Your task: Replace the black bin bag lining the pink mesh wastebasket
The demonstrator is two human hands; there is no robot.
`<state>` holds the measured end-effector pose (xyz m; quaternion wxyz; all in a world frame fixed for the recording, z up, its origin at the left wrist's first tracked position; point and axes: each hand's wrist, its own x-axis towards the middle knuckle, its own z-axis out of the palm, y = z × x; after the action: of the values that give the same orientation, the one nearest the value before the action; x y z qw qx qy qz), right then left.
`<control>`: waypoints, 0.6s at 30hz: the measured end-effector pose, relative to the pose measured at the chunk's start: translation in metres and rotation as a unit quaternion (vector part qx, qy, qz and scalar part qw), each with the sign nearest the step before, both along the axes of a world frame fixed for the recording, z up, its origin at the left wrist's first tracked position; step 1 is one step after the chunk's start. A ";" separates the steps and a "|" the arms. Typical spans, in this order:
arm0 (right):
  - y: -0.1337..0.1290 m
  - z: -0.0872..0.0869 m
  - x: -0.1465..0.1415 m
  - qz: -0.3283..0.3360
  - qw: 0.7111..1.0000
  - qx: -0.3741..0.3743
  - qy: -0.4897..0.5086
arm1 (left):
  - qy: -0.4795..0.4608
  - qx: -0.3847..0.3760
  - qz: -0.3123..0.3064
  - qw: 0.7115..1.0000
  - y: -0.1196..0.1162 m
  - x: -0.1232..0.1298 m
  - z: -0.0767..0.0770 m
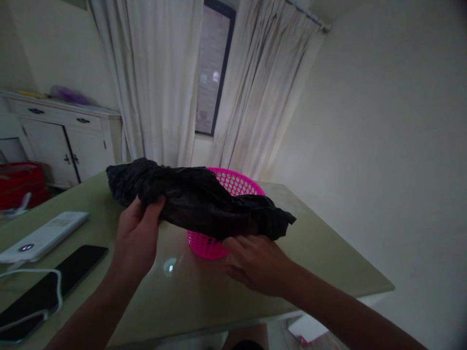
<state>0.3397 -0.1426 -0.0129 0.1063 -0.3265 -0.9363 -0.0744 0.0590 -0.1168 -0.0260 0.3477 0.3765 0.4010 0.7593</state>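
A crumpled black plastic bag [197, 199] stretches sideways in front of and over a pink perforated basket [237, 182], hiding much of it. The basket rests on the pale green table. My left hand [140, 233] pinches the bag's lower edge left of the middle, thumb and fingers closed on it. At the bag's lower right edge, my right hand [257, 262] has its fingers closed on the plastic, beside the basket's lower wall. The bag's left end bunches up beyond my left hand, and its right end hangs loose.
On the table's left [175, 311] lie a white power bank [44, 236] and a black phone [69, 272] with a white cable [59, 291]. Behind are a white cabinet [47, 141], a red bag [22, 187] and curtains [164, 87]. A wall [383, 146] rises at right.
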 end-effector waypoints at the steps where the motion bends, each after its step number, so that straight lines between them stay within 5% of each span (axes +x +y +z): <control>1: 0.001 -0.004 0.007 -0.034 0.998 -0.020 0.039 | -0.051 -0.021 -0.013 0.998 0.008 -0.006 -0.007; 4: 0.010 -0.018 0.029 -0.115 0.962 -0.110 0.221 | -0.141 -0.097 -0.072 0.983 0.024 -0.021 -0.028; 8: 0.035 -0.034 0.050 -0.196 0.828 -0.164 0.499 | -0.182 -0.127 -0.126 0.967 0.032 -0.021 -0.040; 11: 0.059 -0.035 0.057 -0.209 0.755 -0.097 0.613 | -0.122 -0.048 -0.131 0.983 0.039 -0.015 -0.032; 14: 0.091 -0.026 0.058 -0.197 0.724 -0.017 0.661 | -0.016 -0.012 -0.096 0.995 0.062 -0.016 -0.019; 16: 0.117 -0.020 0.054 -0.193 0.708 -0.036 0.678 | 0.034 -0.019 -0.073 0.997 0.087 -0.018 -0.010; 18: 0.142 -0.016 0.049 -0.189 0.678 -0.140 0.697 | 0.041 -0.033 -0.046 0.998 0.115 -0.018 -0.005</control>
<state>0.3882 -0.0002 -0.0288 0.6647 -0.4653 -0.5089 0.2876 0.0407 -0.0016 -0.0309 0.3780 0.4138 0.4220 0.7126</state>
